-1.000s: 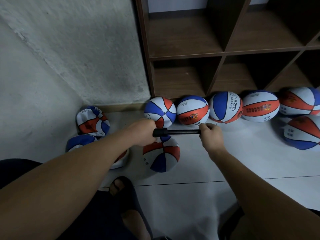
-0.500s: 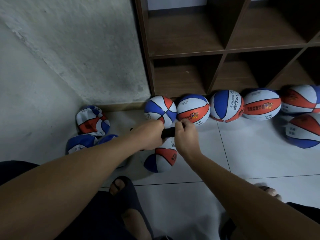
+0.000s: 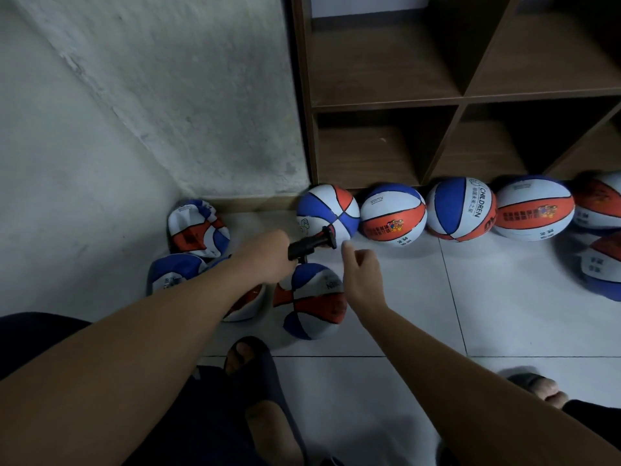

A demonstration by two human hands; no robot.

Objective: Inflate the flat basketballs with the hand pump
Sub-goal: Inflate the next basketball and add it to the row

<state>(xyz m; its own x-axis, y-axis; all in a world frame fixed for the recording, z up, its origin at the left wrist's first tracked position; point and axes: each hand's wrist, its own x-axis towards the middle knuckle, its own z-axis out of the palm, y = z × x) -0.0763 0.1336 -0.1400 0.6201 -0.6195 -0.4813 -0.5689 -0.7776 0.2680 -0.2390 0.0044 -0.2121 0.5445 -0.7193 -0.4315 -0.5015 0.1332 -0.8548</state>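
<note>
Round balls (image 3: 393, 215) lined the shelf (image 3: 386, 102); flat ones (image 3: 198, 227) waited; left hand (image 3: 265, 255) gripped the pump (image 3: 311, 245); right hand (image 3: 361, 275) hung loosely curled, holding nothing.

One hand pump (image 3: 311, 245); three flat basketballs (image 3: 198, 228) at left; seven rounder ones (image 3: 393, 215) from centre to right edge.
</note>
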